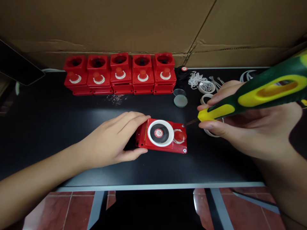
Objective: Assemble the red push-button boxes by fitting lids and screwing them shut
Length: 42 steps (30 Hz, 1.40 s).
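A red plastic casing [169, 146] lies on the black table, with a white ribbed ring [172, 135] around a black disc and a red knob [179, 136] to its right. My left hand [115, 137] grips the casing's left end between thumb and fingers. In my right hand [259, 124] is a green and yellow screwdriver [242, 97], held tilted. Its tip is at a screw [183, 126] in the casing's upper right corner. Another screw [184, 150] sits in the lower right corner.
Several similar red casings [142, 75] stand in a row along the cardboard wall [107, 25]. Two glass discs [180, 101], white clips [196, 80], a small dish of screws [206, 87] and white rings lie to the right. A dark screen [19, 64] leans in at left.
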Motion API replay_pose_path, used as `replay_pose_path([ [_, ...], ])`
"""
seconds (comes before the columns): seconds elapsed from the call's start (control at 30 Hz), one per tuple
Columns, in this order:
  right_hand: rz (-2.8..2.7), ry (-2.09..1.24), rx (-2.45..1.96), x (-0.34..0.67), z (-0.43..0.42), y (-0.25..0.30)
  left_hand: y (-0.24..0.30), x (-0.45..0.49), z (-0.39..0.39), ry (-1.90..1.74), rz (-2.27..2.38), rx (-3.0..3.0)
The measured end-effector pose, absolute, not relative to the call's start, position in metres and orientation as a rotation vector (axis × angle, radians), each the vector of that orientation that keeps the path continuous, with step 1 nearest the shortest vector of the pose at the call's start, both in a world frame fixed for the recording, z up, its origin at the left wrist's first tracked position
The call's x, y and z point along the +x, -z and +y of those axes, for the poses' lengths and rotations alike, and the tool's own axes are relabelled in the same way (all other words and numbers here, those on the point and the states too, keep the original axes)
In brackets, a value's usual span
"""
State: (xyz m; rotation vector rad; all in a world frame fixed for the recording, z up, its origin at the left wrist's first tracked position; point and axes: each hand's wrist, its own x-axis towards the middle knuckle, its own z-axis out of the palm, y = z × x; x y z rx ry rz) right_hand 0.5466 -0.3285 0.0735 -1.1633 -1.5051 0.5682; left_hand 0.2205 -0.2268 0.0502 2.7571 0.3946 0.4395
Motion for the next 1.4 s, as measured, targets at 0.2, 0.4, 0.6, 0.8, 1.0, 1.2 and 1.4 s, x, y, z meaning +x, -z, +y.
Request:
replay_pose_path([
  [0.2,-1.539,-0.544,-1.028,0.546,-0.323,-0.067,-0.05,0.22,-0.227,-0.425,0.401,2.742],
  [0.4,-1.627,-0.564,-0.966,0.551,-0.316,-0.069,-0.051,0.221,-0.227,-0.418,0.401,2.762],
  [0.6,-1.629,-0.575,-1.019,0.554,-0.32,-0.073,-0.053,0.22,-0.228,-0.393,0.4,2.772],
  [0.8,-1.616,-0.595,-1.029,0.552,-0.325,-0.074,-0.052,0.219,-0.227,-0.412,0.394,2.767],
  [1.0,-1.608,-0.594,-1.029,0.551,-0.322,-0.074,-0.051,0.22,-0.227,-0.428,0.384,2.774],
  [1.2,-1.504,-0.624,-0.984,0.547,-0.321,-0.069,-0.053,0.219,-0.225,-0.404,0.424,2.71],
  [1.4,-1.45,-0.656,-0.921,0.544,-0.32,-0.067,-0.052,0.217,-0.225,-0.414,0.424,2.72],
])
